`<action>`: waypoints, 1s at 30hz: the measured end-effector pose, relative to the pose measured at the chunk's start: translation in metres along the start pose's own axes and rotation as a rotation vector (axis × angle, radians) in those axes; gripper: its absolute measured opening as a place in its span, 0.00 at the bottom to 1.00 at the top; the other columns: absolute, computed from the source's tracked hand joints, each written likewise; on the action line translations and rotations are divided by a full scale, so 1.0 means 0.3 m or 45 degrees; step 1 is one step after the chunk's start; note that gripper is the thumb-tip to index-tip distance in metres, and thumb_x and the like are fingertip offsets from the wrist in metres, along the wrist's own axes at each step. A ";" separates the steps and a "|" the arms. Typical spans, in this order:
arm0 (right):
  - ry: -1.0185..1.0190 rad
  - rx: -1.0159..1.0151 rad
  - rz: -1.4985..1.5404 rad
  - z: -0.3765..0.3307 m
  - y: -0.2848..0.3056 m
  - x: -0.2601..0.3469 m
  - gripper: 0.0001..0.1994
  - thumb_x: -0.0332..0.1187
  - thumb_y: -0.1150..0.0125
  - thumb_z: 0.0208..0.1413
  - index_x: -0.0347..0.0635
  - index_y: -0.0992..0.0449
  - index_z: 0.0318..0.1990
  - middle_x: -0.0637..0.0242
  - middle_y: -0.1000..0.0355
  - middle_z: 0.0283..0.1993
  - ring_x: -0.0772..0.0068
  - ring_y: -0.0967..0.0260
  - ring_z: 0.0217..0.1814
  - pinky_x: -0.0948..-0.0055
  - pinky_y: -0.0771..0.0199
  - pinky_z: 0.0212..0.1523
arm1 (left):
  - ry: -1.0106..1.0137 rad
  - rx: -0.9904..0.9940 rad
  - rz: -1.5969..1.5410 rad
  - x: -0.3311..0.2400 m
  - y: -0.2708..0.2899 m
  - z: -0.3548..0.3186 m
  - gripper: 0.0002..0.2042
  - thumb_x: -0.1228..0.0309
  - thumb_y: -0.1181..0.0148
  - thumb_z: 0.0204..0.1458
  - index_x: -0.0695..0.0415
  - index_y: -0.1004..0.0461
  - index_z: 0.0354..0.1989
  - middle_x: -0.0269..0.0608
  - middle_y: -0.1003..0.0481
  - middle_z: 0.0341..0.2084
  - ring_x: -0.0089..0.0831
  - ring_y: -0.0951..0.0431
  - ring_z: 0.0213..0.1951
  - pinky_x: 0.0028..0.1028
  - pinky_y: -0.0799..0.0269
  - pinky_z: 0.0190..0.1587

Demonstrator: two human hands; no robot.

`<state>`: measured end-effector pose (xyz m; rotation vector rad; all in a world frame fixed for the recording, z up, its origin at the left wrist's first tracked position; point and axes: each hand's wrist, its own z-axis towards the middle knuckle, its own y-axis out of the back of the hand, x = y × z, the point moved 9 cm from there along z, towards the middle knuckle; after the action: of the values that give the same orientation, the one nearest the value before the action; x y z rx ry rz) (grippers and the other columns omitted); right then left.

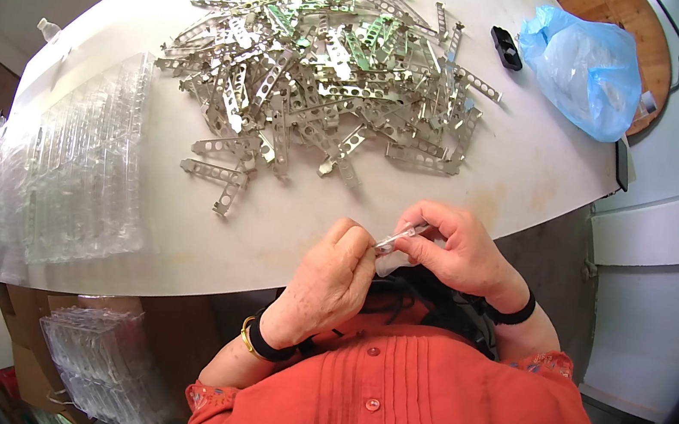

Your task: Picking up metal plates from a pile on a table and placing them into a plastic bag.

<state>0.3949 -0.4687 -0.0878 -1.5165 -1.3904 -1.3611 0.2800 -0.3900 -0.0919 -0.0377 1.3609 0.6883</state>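
Note:
Just off the near table edge, in front of my body, both hands meet over one slim metal bracket point(401, 237). My left hand point(329, 271) is closed at its left end, the fingertips pressed together. Thumb and fingers of my right hand point(463, 248) pinch the other end. A whitish, soft-looking piece point(390, 264) shows under the bracket by my right hand; whether it is cloth or plastic I cannot tell. Beyond my hands lies a big loose heap of silvery slotted metal brackets point(313, 91), some tinted green by reflected light or film.
Clear plastic trays point(89, 168) lie on the table's left side, with more stacked trays point(109, 370) below the near edge. At the right are a blue plastic bag point(581, 68) and a small black object point(506, 48). A small clear bottle point(49, 30) stands far left.

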 end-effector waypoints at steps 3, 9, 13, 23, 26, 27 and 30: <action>0.100 -0.079 -0.140 -0.005 0.017 0.016 0.04 0.27 0.39 0.63 0.36 0.26 0.40 0.71 0.26 0.33 0.84 0.27 0.35 0.79 0.29 0.34 | -0.097 -0.032 0.023 -0.025 0.012 0.008 0.02 0.80 0.46 0.59 0.64 0.30 0.39 0.52 0.30 0.34 0.48 0.27 0.31 0.37 0.30 0.33; 0.114 -0.177 0.001 -0.008 0.071 0.016 0.04 0.28 0.40 0.64 0.38 0.26 0.41 0.73 0.27 0.33 0.85 0.31 0.32 0.81 0.31 0.33 | 0.146 -0.213 -0.317 0.038 0.091 0.005 0.10 0.74 0.50 0.66 0.65 0.28 0.50 0.45 0.27 0.38 0.29 0.26 0.33 0.27 0.29 0.38; 0.078 -0.237 0.069 -0.013 0.105 0.007 0.04 0.28 0.40 0.65 0.38 0.27 0.42 0.74 0.27 0.33 0.86 0.31 0.32 0.82 0.29 0.34 | 0.299 -0.255 -0.608 0.082 0.107 0.004 0.10 0.73 0.53 0.67 0.64 0.28 0.51 0.39 0.26 0.39 0.24 0.26 0.38 0.25 0.28 0.44; 0.136 -0.241 0.328 -0.021 0.160 -0.050 0.06 0.32 0.39 0.65 0.39 0.26 0.42 0.73 0.28 0.32 0.85 0.33 0.29 0.83 0.30 0.32 | 0.572 0.120 -1.133 0.090 -0.046 -0.024 0.14 0.70 0.43 0.65 0.63 0.31 0.54 0.35 0.25 0.40 0.21 0.24 0.41 0.23 0.26 0.46; 0.134 -0.213 0.398 -0.025 0.155 -0.066 0.06 0.32 0.39 0.65 0.39 0.26 0.41 0.73 0.28 0.31 0.85 0.33 0.29 0.82 0.30 0.32 | 0.585 0.126 -1.173 0.092 -0.065 -0.020 0.14 0.70 0.43 0.65 0.63 0.32 0.55 0.35 0.25 0.40 0.21 0.24 0.40 0.23 0.25 0.44; 0.133 -0.192 0.432 -0.026 0.150 -0.070 0.06 0.32 0.38 0.65 0.39 0.26 0.41 0.73 0.28 0.31 0.85 0.33 0.29 0.82 0.30 0.31 | 0.587 0.126 -1.170 0.097 -0.069 -0.021 0.14 0.70 0.43 0.65 0.63 0.32 0.55 0.35 0.25 0.40 0.21 0.24 0.40 0.23 0.25 0.44; 0.118 -0.152 0.485 -0.033 0.145 -0.076 0.06 0.31 0.38 0.64 0.39 0.26 0.41 0.73 0.28 0.32 0.85 0.33 0.29 0.82 0.30 0.31 | 0.482 0.108 -1.136 0.089 -0.061 -0.007 0.12 0.71 0.43 0.65 0.64 0.30 0.53 0.36 0.24 0.37 0.21 0.22 0.36 0.22 0.24 0.40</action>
<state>0.4368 -0.4937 -0.0999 -1.6703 -0.9176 -1.2711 0.2881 -0.3943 -0.1230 -0.6932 1.5423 -0.1415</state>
